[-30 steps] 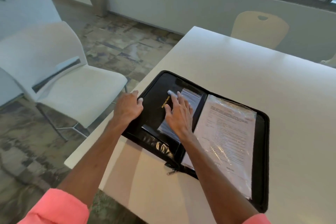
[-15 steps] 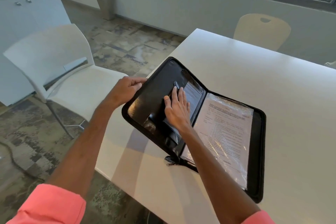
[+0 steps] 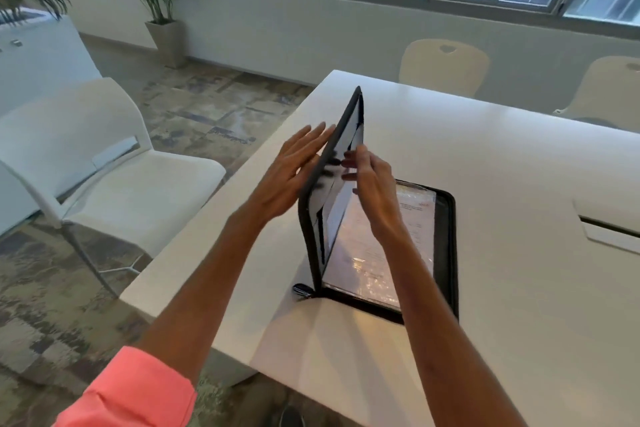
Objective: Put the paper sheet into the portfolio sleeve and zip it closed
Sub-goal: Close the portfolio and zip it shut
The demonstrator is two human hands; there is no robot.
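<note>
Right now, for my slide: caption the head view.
Left hand and right hand steady raised portfolio cover beside sleeved paper sheet.

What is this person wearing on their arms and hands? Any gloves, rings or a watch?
The left hand and right hand are bare: no gloves, rings or watch visible. Both forearms are uncovered. A coral-pink sleeve, cuff pushed up near the elbow, shows on the left arm; the right arm leaves the picture before any sleeve appears.
</note>
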